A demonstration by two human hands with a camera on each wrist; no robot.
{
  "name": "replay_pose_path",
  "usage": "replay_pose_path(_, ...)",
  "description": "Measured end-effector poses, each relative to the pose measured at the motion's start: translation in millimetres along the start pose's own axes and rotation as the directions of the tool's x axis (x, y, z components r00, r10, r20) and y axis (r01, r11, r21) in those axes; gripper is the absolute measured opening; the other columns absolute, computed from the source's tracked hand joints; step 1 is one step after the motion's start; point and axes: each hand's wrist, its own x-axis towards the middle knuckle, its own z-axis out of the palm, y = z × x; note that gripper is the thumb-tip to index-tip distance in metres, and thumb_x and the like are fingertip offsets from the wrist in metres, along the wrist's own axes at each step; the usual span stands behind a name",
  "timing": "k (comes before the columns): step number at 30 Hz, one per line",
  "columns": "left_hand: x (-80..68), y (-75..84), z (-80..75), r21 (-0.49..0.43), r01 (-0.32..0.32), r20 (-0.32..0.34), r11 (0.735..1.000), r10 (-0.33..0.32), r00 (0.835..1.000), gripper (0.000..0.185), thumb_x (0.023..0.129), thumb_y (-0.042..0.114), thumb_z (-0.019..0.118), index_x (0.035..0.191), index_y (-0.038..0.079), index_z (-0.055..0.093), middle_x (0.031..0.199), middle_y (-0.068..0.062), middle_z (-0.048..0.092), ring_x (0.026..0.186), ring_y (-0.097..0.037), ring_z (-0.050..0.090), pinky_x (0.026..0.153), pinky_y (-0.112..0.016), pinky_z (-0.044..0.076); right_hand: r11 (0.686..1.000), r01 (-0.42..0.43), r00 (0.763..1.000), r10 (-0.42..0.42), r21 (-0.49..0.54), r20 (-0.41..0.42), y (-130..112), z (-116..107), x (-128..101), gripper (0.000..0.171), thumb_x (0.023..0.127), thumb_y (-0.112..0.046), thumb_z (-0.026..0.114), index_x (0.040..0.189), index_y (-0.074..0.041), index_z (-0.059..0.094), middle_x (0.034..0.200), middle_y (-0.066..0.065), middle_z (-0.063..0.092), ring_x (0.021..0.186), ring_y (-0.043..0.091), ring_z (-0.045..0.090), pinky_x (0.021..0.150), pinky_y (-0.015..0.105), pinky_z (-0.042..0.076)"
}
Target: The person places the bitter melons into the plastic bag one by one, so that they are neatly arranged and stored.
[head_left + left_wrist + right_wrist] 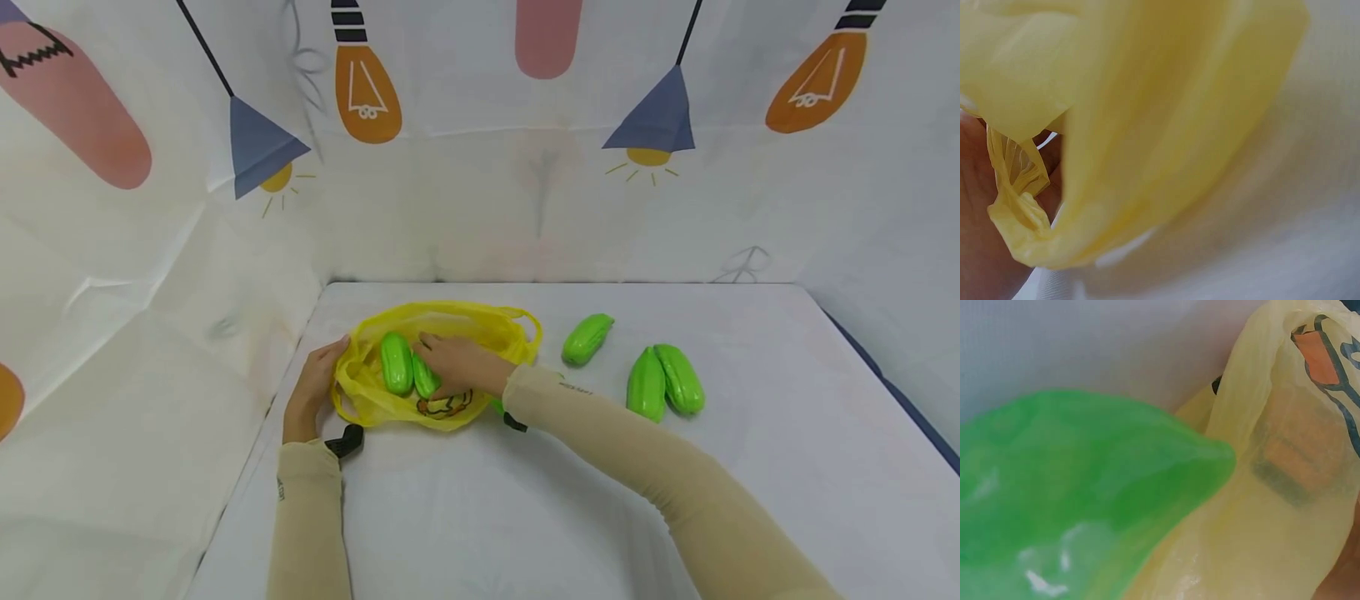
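A yellow plastic bag (pixel 401 410) lies with its mouth wide on the left of the table. My left hand (pixel 313 390) holds its left rim; a bunched handle (pixel 1022 212) shows by the palm in the left wrist view. One glossy green gourd (pixel 396 363) lies inside the bag. Beside it, my right hand (pixel 461 362) reaches into the bag and grips a second green gourd (pixel 424 377), partly covered by the fingers. Under the right wrist, another green gourd (pixel 497 406) peeks out by the bag's right side; a pointed green gourd (pixel 1085 487) fills much of the right wrist view.
Right of the bag lies a single green gourd (pixel 588 339). Farther right, two more, a left gourd (pixel 647 385) and a right gourd (pixel 679 379), lie side by side. The white table (pixel 480 517) meets a printed cloth backdrop (pixel 480 208) behind and at the left.
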Motion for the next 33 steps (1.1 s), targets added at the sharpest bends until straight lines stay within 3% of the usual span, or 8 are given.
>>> replay_pose_path(6, -4.6, -1.3, -2.0, 0.022, 0.024, 0.003, 0.999, -0.024, 1.0, 0.073, 0.102, 0.051, 0.042, 0.147, -0.005, 0.037, 0.156, -0.021, 0.032, 0.147, -0.034, 0.023, 0.122, -0.049, 0.016, 0.998, -0.018, 1.0, 0.017, -0.057, -0.012, -5, 3, 0, 0.101, 0.084, -0.066, 0.063, 0.156, -0.008, 0.021, 0.161, 0.014, 0.022, 0.141, 0.022, 0.039, 0.097, 0.034, 0.052)
replay_pose_path(12, -3.7, -4.2, -4.0, 0.02, 0.032, 0.001, 0.999, -0.032, 0.999, 0.075, 0.101, 0.054, 0.043, 0.147, -0.005, 0.036, 0.156, -0.021, 0.031, 0.147, -0.034, 0.021, 0.122, -0.049, 0.014, 0.993, -0.017, 0.999, 0.013, -0.115, -0.034, -10, 3, -3, 0.101, 0.085, -0.067, 0.062, 0.156, -0.007, 0.022, 0.16, 0.013, 0.024, 0.142, 0.023, 0.038, 0.098, 0.036, 0.051)
replay_pose_path(19, -1.9, -4.7, -5.7, 0.001, 0.071, 0.008, 0.997, -0.071, 0.997, 0.069, 0.103, 0.046, 0.042, 0.148, -0.006, 0.034, 0.157, -0.022, 0.029, 0.148, -0.034, 0.02, 0.122, -0.05, 0.013, 0.997, -0.005, 0.999, 0.002, -0.073, -0.036, -14, 5, -4, 0.103, 0.086, -0.067, 0.058, 0.157, -0.007, 0.014, 0.164, 0.015, 0.012, 0.146, 0.027, 0.03, 0.106, 0.042, 0.046)
replay_pose_path(33, 1.1, -1.8, -1.3, 0.01, 0.006, 0.003, 1.0, -0.006, 1.0, 0.073, 0.102, 0.051, 0.042, 0.147, -0.007, 0.036, 0.156, -0.022, 0.031, 0.147, -0.035, 0.024, 0.121, -0.049, 0.017, 1.0, -0.008, 0.998, 0.009, 0.027, -0.055, -8, -3, -4, 0.103, 0.087, -0.07, 0.051, 0.158, -0.008, 0.009, 0.165, 0.009, 0.005, 0.148, 0.033, 0.024, 0.114, 0.047, 0.035)
